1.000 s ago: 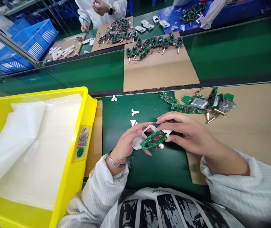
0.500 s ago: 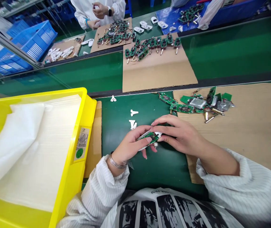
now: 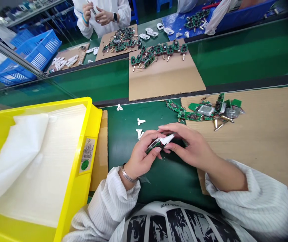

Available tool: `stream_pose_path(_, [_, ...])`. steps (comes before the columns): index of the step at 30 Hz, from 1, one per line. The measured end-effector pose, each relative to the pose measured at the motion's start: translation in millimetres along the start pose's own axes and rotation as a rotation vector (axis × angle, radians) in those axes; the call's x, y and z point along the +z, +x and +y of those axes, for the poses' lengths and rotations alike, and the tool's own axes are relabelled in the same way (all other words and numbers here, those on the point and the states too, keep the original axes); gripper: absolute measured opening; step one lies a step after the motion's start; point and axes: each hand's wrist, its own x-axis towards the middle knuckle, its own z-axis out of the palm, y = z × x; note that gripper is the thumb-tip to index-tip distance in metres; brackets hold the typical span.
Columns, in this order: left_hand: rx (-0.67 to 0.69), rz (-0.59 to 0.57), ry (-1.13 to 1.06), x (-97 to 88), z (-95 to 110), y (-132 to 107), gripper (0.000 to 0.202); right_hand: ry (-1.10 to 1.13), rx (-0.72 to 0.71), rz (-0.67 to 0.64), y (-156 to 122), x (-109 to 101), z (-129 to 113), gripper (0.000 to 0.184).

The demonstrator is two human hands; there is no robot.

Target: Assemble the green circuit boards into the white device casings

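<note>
The circuit board (image 3: 154,145) is held above the green table (image 3: 170,178), gripped by the left hand (image 3: 144,152); by the right hand (image 3: 193,144), the white tip (image 3: 167,139) is seemingly pinched. The tip is best kept aligned with the board, with pressure light and even.

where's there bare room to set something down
The right cardboard is bare between the circuit-board pile and the right sleeve; the middle cardboard is bare below its board row. Crowded: around the pile, left hand, right hand and white pieces.
</note>
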Motion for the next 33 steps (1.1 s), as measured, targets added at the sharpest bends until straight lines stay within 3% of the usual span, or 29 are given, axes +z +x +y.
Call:
stream_pose_path(3, [0.216, 0.062, 0.13, 0.4, 0, -2, 0.03, 0.167, 0.128, 0.033, -1, 6, -9, 0.032])
stream_pose_path(6, [0.442, 0.143, 0.235, 1.0, 0, -2, 0.03, 0.149, 0.051, 0.035, -1, 8, -18, 0.019])
stream_pose_path(9, [0.523, 0.195, 0.314, 2.8, 0, -1, 0.017, 0.082, -0.064, 0.061, -1, 8, -23, 0.012])
stream_pose_path(13, [0.523, 0.264, 0.238, 5.7, -1, -3, 0.031, 0.178, -0.153, 0.04, -3, 10, -26, 0.016])
stream_pose_path(18, [0.504, 0.21, 0.24, 6.4, 0, -8, 0.012, 0.252, -0.086, 0.017, -6, 13, -31, 0.014])
stream_pose_path(26, [0.515, 0.116, 0.265, 6.5, 3, -3, 0.027, 0.245, -0.072, 0.029, -8, 10, -32, 0.003])
stream_pose_path(29, [0.494, 0.102, 0.348, 5.1, 2, -3, 0.031, 0.211, -0.036, 0.04, -5, 10, -31, 0.009])
stream_pose_path(31, [0.391, 0.138, 0.34, 4.9, 0, -2, 0.028, 0.145, 0.019, 0.052, -2, 10, -28, 0.017])
stream_pose_path(33, [0.213, 0.213, 0.196, 5.9, -1, 0, 0.025, 0.026, 0.069, 0.077, -1, 8, -22, 0.021])
